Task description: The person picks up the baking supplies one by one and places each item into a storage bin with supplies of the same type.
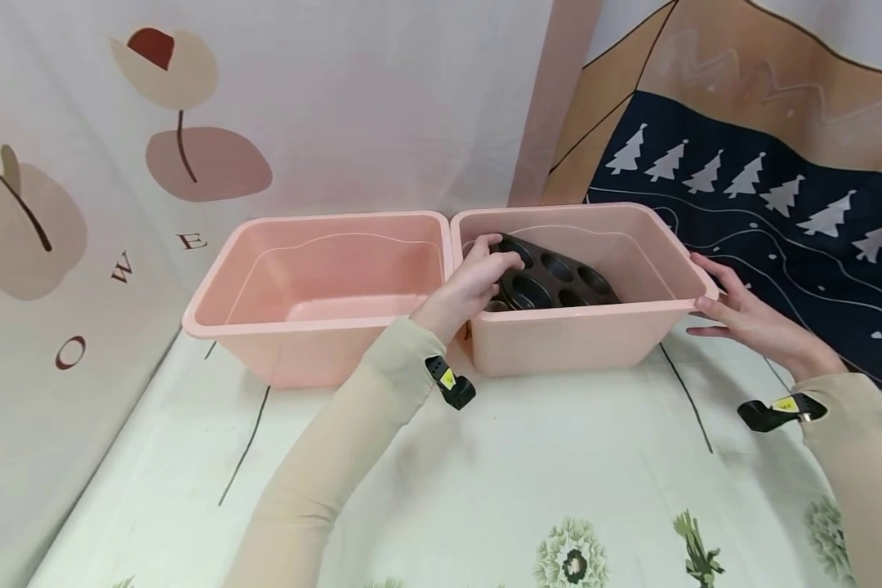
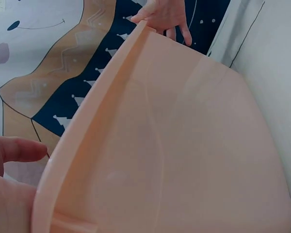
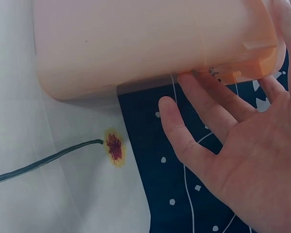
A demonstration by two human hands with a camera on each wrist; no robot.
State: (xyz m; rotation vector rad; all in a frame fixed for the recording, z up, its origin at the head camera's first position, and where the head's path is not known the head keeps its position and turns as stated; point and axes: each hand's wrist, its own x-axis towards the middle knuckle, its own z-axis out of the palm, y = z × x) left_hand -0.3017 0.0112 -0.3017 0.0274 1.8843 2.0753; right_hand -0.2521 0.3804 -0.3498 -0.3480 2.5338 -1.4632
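In the head view, a black muffin tin (image 1: pixel 559 273) with round cups lies tilted inside the right pink bin (image 1: pixel 559 341). My left hand (image 1: pixel 474 282) reaches over that bin's near left corner and grips the tin's left end. The left wrist view shows part of this hand (image 2: pixel 12 170) beside the rim; the tin is hidden there by the bin wall. At the bin's right end, my right hand (image 1: pixel 753 318) holds the rim. Seen from the right wrist, its fingers (image 3: pixel 199 102) reach under the rim's edge.
A second pink bin (image 1: pixel 316 328) stands directly left of the first, with its inside floor showing. Both stand on a pale printed cloth (image 1: pixel 529 465). Behind hang a light curtain (image 1: pixel 382 106) and a dark tree-patterned cloth (image 1: pixel 794 229).
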